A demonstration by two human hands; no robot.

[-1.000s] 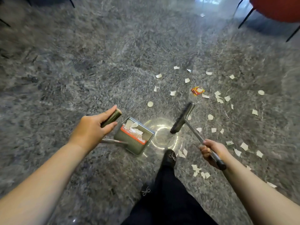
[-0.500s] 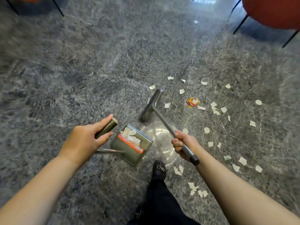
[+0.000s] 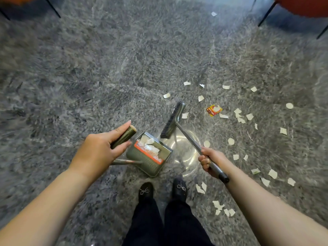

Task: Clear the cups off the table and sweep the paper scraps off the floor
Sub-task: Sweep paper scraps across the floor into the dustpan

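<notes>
Left hand [image 3: 101, 148] grips the olive end of the dustpan handle [image 3: 124, 137], fingers and thumb curled round it. Dustpan [image 3: 150, 157] sits on the grey floor [image 3: 88, 77] just in front of the feet, mouth toward the broom; several white scraps lie inside it behind the orange comb strip.

Right hand [image 3: 210, 161] holds the metal broom shaft [image 3: 188, 137] in a closed fist, near its black upper end. Broom head [image 3: 173, 119] is just beyond the dustpan mouth, bristles turned left, one scrap touching its right side.

Paper scraps [image 3: 239, 115] are scattered mostly right of the broom, some near the right foot; one lies far off at top. A red-and-yellow wrapper [image 3: 213, 109] lies among them.

Black shoes [image 3: 180, 188] with silver bows stand close behind the dustpan. A red chair [image 3: 301, 6] on dark legs is at the top right corner.
</notes>
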